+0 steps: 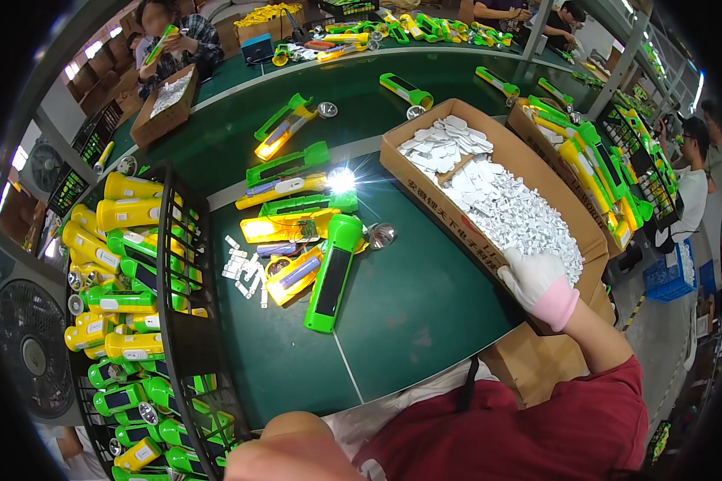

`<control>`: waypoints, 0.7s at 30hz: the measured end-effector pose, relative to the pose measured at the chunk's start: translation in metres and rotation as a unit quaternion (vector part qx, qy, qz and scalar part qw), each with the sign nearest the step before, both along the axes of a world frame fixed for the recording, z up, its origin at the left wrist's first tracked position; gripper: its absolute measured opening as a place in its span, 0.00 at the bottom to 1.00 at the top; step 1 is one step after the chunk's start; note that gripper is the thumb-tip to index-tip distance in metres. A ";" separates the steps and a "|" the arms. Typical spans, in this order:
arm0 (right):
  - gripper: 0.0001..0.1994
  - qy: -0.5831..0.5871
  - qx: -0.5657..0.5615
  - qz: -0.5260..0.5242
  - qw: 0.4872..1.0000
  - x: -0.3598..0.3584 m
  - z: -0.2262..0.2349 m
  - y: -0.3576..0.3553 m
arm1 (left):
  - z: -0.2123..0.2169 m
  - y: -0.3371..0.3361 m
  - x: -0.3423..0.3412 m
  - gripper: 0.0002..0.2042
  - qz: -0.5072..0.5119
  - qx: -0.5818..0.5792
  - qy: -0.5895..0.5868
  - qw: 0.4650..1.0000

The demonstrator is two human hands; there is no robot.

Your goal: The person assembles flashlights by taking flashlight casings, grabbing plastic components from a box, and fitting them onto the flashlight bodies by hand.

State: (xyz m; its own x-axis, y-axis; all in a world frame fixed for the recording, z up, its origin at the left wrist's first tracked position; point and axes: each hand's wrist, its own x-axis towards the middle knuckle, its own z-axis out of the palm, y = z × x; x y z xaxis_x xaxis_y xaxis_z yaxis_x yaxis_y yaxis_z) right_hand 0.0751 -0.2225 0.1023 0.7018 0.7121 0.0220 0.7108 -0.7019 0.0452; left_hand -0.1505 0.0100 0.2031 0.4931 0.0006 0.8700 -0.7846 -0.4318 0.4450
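My right hand (540,284), in a white glove with a pink cuff, reaches into a cardboard box (449,212) on the right. Its bent fingers touch the heap of small white plastic parts (513,210), and their tips are partly hidden. Of my left arm only blurred bare skin (293,453) shows at the lower edge; the hand lies out of view. A green flashlight (333,280) with a dark panel lies mid-table. Beside it are opened yellow flashlight bodies (297,275) with purple cells, and a lit lamp (342,180). Small white pieces (245,268) lie scattered to their left.
A black crate (176,272) of yellow and green flashlights stands at the left, near a fan (32,349). Further flashlights lie on the green belt (353,92). Another filled box (537,132) stands at the right. Co-workers sit across the far side.
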 end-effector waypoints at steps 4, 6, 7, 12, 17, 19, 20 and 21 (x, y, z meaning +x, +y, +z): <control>0.12 0.019 -0.010 -0.002 1.000 0.007 0.007 0.006 | -0.040 -0.034 0.065 0.11 0.135 -0.024 -0.038 0.990; 0.16 0.029 -0.009 0.008 1.000 0.017 0.010 0.010 | -0.089 -0.050 0.104 0.12 0.098 0.061 0.026 0.993; 0.16 0.027 -0.005 0.014 1.000 0.018 0.011 0.019 | -0.109 -0.058 0.122 0.08 0.112 0.094 0.034 0.989; 0.14 -0.062 0.044 0.065 0.995 0.021 0.014 0.066 | -0.194 -0.067 0.151 0.07 0.085 0.141 0.098 0.981; 0.14 -0.116 0.121 0.207 0.964 0.048 0.016 0.135 | -0.211 -0.060 0.163 0.09 0.079 0.120 0.200 0.969; 0.16 -0.144 0.103 0.276 0.945 0.079 0.007 0.184 | -0.215 -0.062 0.165 0.10 0.069 0.116 0.217 0.967; 0.17 -0.169 0.094 0.308 0.932 0.097 0.001 0.216 | -0.216 -0.062 0.164 0.09 0.052 0.119 0.215 0.968; 0.10 -0.202 0.075 0.331 0.919 0.112 -0.002 0.254 | -0.217 -0.059 0.163 0.09 0.042 0.122 0.214 0.968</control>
State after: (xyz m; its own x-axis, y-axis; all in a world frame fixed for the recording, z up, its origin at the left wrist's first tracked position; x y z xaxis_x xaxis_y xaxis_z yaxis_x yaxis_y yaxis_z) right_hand 0.1867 0.0317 0.1005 0.0286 0.9474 0.3188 0.9305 -0.1417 0.3377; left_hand 0.0125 -0.0488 -0.0140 0.8160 -0.1233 0.5648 -0.5080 -0.6193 0.5987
